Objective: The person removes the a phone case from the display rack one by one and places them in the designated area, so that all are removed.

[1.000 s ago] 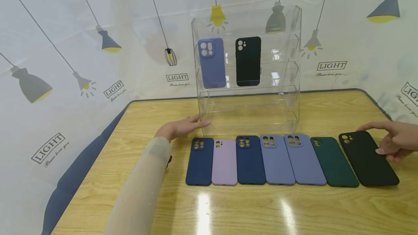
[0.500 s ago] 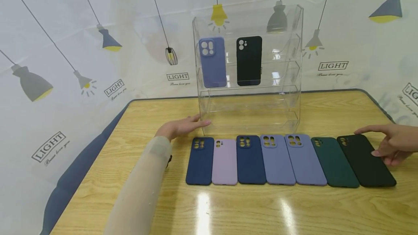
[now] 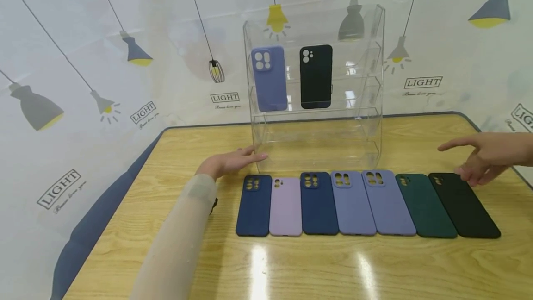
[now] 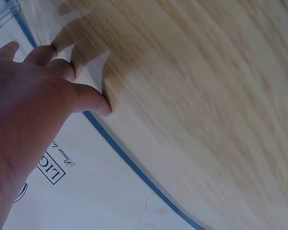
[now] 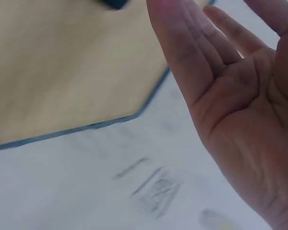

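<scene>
the right hand [image 3: 485,156] hovers above the bench [image 3: 333,267] near its right edge, fingers loosely spread and holding nothing, just over the top end of the black phone case [image 3: 464,205]; whether a fingertip touches it cannot be told. that case lies last on the right of a row of 7 cases along the bench's middle, touching the dark green case [image 3: 424,205]. the left hand [image 3: 229,163] rests flat, fingers straight, against the lower left corner of the clear acrylic rack [image 3: 316,142], which holds 2 upright cases.
</scene>
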Demonstrator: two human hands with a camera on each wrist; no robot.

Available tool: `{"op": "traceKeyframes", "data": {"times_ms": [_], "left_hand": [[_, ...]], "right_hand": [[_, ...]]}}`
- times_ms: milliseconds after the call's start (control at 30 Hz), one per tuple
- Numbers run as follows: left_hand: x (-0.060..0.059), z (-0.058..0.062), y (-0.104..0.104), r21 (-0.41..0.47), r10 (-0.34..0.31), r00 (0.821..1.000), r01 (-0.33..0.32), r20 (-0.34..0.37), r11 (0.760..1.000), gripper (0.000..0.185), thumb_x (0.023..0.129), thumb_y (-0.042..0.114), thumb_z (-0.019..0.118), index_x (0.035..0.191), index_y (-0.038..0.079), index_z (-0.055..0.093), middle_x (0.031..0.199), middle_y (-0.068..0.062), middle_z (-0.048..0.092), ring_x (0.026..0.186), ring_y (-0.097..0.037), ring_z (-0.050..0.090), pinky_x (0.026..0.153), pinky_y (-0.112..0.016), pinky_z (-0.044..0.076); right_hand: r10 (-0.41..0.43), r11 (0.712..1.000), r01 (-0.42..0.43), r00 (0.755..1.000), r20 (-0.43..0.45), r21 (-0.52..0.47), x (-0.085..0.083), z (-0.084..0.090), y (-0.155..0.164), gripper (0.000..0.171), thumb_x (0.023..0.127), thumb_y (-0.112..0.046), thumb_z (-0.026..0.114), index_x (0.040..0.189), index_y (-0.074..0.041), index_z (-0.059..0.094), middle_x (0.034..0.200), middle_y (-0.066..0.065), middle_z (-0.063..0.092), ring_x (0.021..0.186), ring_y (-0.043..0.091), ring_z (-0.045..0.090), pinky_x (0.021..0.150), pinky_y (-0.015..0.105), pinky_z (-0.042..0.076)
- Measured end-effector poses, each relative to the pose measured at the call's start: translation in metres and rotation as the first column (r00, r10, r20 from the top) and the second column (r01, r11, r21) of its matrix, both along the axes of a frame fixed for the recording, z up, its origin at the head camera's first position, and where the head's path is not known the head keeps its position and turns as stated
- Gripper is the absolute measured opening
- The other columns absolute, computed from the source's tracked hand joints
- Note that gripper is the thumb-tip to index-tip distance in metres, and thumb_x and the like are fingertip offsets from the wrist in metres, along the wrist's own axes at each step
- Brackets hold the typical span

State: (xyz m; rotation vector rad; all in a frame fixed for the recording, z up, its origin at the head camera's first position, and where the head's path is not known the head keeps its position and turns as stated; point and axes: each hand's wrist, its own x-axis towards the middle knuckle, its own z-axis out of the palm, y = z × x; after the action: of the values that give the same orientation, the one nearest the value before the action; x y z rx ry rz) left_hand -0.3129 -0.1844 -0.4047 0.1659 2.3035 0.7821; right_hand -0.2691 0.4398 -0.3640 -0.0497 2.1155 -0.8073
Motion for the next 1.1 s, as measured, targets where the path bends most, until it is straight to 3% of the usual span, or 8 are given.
{"op": "traceKeyframes", "data": {"times_ms": [100,167,300,400,500,733,1000,1100], "left_hand": [[0.0,0.001,0.001,0.01,-0.01,1.0,0.01,0.0,1.0,0.112,0.081,0.1,0.046,0.169,0.049,0.002,0.182,0.004,-0.006,0.169,-0.03,-0.007,0.133,-0.068,0.011],[0.001,0.002,0.002,0.013,-0.014,1.0,0.014,-0.001,1.0,0.108,0.082,0.099,0.046,0.168,0.052,0.002,0.182,0.004,-0.008,0.169,-0.03,-0.009,0.133,-0.068,0.009],[0.001,0.004,0.005,0.01,-0.012,1.0,0.012,-0.006,1.0,0.107,0.082,0.099,0.046,0.168,0.052,0.002,0.181,0.003,-0.012,0.169,-0.028,-0.013,0.133,-0.069,0.007],[0.0,0.004,0.007,0.004,-0.008,1.0,0.008,-0.005,1.0,0.11,0.082,0.099,0.046,0.169,0.049,0.002,0.181,0.003,-0.012,0.168,-0.027,-0.014,0.134,-0.068,0.006],[-0.001,0.004,0.008,0.006,-0.01,1.0,0.01,0.001,1.0,0.111,0.082,0.099,0.047,0.17,0.048,0.002,0.181,0.002,-0.012,0.168,-0.025,-0.015,0.134,-0.068,0.005],[0.0,0.003,0.004,-0.005,-0.006,1.0,0.006,0.003,1.0,0.115,0.08,0.101,0.046,0.17,0.046,0.001,0.181,0.002,-0.014,0.168,-0.027,-0.014,0.133,-0.068,0.007],[0.0,0.0,0.001,-0.006,-0.001,1.0,0.001,0.0,1.0,0.117,0.078,0.102,0.046,0.17,0.046,0.002,0.181,0.002,-0.012,0.169,-0.028,-0.013,0.134,-0.067,0.009],[0.0,0.001,-0.001,-0.021,-0.026,0.999,0.026,-0.031,0.999,0.116,0.081,0.101,0.044,0.171,0.041,0.002,0.182,0.001,-0.006,0.169,-0.029,-0.007,0.134,-0.066,0.01]], "right_hand": [[0.111,0.994,-0.11,0.989,-0.1,0.021,-0.012,0.02,-0.021,0.101,0.105,-0.032,0.069,0.168,0.005,-0.001,0.13,0.026,0.07,0.114,0.035,0.072,0.097,0.051,0.063],[0.17,0.985,-0.167,0.971,-0.168,0.036,-0.019,0.028,-0.035,0.094,0.108,-0.036,0.064,0.168,0.005,0.004,0.146,0.037,0.057,0.128,0.042,0.067,0.104,0.056,0.059],[0.226,0.974,-0.218,0.927,-0.3,0.061,-0.029,0.029,-0.063,0.088,0.109,-0.042,0.06,0.17,0.0,0.012,0.161,0.044,0.036,0.141,0.057,0.052,0.107,0.063,0.055],[0.239,0.97,-0.238,0.907,-0.347,0.046,-0.036,0.023,-0.077,0.09,0.109,-0.042,0.061,0.171,-0.004,0.008,0.167,0.042,0.024,0.15,0.064,0.034,0.108,0.07,0.049],[0.217,0.974,-0.229,0.913,-0.345,0.009,-0.041,0.016,-0.088,0.096,0.108,-0.042,0.062,0.172,-0.005,0.0,0.173,0.038,0.009,0.154,0.067,0.015,0.113,0.077,0.039],[0.19,0.98,-0.198,0.913,-0.36,0.016,-0.047,-0.001,-0.109,0.105,0.107,-0.055,0.057,0.17,0.0,-0.006,0.176,0.033,-0.006,0.158,0.063,0.0,0.12,0.084,0.016],[0.204,0.979,-0.203,0.956,-0.208,0.027,-0.052,-0.013,-0.121,0.1,0.108,-0.063,0.045,0.17,-0.018,-0.019,0.173,0.033,-0.021,0.152,0.072,0.001,0.102,0.096,0.025],[0.207,0.978,-0.208,0.96,-0.189,0.017,-0.053,-0.018,-0.125,0.099,0.108,-0.063,0.047,0.17,-0.021,-0.018,0.173,0.032,-0.021,0.153,0.071,0.0,0.103,0.096,0.023]]}}
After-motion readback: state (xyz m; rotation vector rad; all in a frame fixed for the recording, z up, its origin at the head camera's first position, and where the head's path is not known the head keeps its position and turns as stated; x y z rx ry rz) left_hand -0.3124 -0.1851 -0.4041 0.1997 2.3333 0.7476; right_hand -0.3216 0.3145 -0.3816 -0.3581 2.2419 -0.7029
